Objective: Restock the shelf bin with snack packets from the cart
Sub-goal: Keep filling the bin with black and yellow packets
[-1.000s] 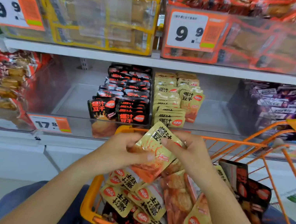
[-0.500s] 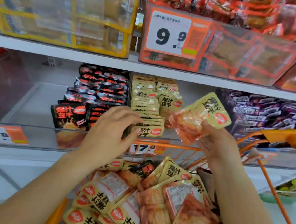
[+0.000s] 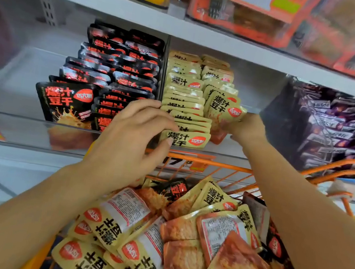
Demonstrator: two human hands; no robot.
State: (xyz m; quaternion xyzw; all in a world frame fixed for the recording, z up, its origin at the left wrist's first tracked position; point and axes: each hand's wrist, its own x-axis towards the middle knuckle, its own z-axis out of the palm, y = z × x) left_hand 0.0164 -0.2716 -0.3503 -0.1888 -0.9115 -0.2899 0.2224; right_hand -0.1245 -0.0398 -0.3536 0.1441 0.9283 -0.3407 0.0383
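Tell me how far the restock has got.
Done: rows of yellow packets already stand in the bin. In hand: right hand sets another packet into the right row; left hand touches the front packets. Left: the cart is still heaped with packets.

Glossy plastic snack packets (image 3: 124, 230), clear plastic bin (image 3: 32, 132), orange metal cart (image 3: 209, 163)
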